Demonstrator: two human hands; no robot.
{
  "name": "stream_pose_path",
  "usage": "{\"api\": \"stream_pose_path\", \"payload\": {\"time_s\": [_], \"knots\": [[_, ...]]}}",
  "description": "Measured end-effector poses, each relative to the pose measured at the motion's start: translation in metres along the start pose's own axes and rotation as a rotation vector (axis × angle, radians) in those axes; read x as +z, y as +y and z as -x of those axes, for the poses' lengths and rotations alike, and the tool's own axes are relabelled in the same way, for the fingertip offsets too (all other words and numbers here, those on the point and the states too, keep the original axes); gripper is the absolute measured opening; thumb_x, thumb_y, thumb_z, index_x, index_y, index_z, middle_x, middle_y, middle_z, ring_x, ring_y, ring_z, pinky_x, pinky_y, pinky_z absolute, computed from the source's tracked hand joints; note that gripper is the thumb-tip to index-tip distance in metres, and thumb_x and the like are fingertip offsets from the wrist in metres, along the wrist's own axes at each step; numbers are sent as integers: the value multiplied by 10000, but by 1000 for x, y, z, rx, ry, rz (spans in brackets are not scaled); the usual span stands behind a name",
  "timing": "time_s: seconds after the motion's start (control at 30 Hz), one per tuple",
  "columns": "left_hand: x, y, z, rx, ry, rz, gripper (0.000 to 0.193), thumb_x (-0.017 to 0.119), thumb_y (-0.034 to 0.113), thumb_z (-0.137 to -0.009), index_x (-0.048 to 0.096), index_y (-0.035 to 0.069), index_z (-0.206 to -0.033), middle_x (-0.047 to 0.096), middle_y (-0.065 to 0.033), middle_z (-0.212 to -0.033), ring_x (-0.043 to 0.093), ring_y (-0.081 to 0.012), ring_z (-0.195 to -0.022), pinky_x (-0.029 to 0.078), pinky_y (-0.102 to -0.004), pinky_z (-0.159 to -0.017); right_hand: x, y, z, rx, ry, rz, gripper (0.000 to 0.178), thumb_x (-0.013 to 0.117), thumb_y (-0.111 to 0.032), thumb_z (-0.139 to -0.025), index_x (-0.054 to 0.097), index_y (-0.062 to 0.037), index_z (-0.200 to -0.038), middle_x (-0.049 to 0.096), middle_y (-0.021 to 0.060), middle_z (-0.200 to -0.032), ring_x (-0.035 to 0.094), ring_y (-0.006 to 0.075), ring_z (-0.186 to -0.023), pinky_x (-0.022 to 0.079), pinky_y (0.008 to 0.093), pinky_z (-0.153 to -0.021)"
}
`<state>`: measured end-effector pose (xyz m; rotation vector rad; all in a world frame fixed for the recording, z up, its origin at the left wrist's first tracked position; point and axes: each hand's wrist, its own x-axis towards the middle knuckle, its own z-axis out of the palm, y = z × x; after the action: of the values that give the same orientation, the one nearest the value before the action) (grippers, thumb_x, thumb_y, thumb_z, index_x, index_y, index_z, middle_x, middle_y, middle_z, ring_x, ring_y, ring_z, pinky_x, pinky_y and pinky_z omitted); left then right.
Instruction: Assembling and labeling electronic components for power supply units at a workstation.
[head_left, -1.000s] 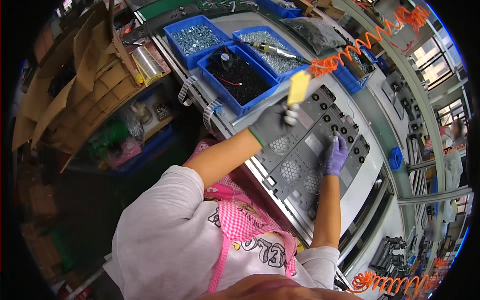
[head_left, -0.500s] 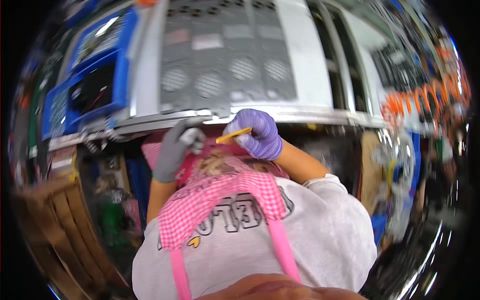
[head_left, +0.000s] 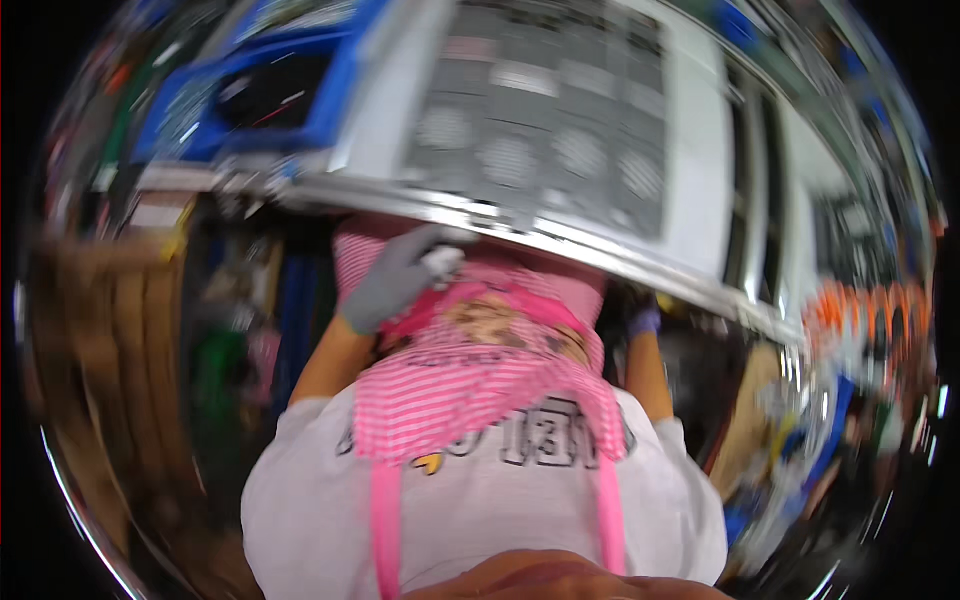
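My left hand (head_left: 405,274), in a grey glove with pale fingertips, is just below the near edge of the workbench (head_left: 690,285). Its fingers are curled in; what they hold, if anything, does not show. Low under the bench edge, to the right of my pink checked apron (head_left: 480,400), is my right hand (head_left: 645,319) in a purple glove. Shadow and blur hide its fingers. Several flat grey metal panels (head_left: 540,115) with round perforated patches lie side by side on the bench, beyond both hands.
Blue bins (head_left: 335,125) stand at the back left of the bench. Brown cartons (head_left: 110,360) are stacked at the lower left. An orange coiled hose (head_left: 865,310) hangs at the right, above clear plastic bags (head_left: 790,480). A metal rail runs along the bench front.
My right hand has dropped right and down under the bench edge; the slim yellow thing it held is out of sight. My left hand stays curled near the edge. The whole view has turned.
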<state>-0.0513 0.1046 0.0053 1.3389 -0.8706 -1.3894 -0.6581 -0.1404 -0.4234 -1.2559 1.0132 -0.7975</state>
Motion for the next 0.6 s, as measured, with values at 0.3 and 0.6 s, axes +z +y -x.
{"api": "stream_pose_path", "payload": {"time_s": [0.3, 0.6], "knots": [[-95, -65, 53, 18, 1217, 45, 366, 607, 134, -961, 576, 10, -1304, 658, -51, -1034, 635, -108, -864, 518, -247, -765, 101, -69, 7, 104, 31, 178, 452, 459, -361, -1054, 632, 12, -1242, 655, 189, -1268, 645, 297, -1100, 512, 388, -944], [-160, -113, 20, 89, 776, 44, 549, 717, 100, -881, 507, -20, -1373, 621, -92, -1291, 579, -161, -1173, 446, -300, -1004, 258, -263, 40, -563, -76, 655, 221, 551, -175, -1015, 690, -10, -1066, 720, 131, -972, 683, 272, -852, 533, 362, -805]]}}
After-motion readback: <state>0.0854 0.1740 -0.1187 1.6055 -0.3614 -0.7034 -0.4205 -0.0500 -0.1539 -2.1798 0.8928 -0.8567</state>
